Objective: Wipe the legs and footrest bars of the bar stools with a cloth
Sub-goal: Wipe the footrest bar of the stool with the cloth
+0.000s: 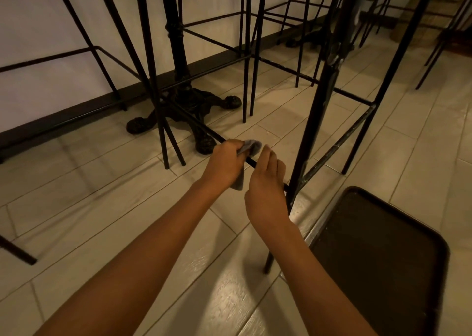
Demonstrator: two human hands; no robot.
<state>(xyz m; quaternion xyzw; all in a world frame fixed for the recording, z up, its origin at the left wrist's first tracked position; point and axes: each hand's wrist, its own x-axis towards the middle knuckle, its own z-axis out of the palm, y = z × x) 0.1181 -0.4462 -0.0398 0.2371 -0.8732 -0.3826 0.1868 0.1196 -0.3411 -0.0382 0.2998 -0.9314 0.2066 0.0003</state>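
Note:
A thin black footrest bar (199, 125) of a bar stool runs low above the tiled floor from upper left to lower right. My left hand (224, 163) is wrapped around this bar with a grey cloth (251, 146) bunched in it; a tail of the cloth hangs below the hand. My right hand (265, 190) rests on the same bar just to the right, fingers curled loosely over it, next to the stool's upright black leg (316, 111). A scuffed side bar (339, 144) of the same stool leads away to the right.
An ornate black cast-iron table base (189, 105) stands just behind the bar. More thin-legged black stools (250, 54) line the white wall. A dark stool seat (378, 254) fills the lower right. Pale plank tiles cover the floor.

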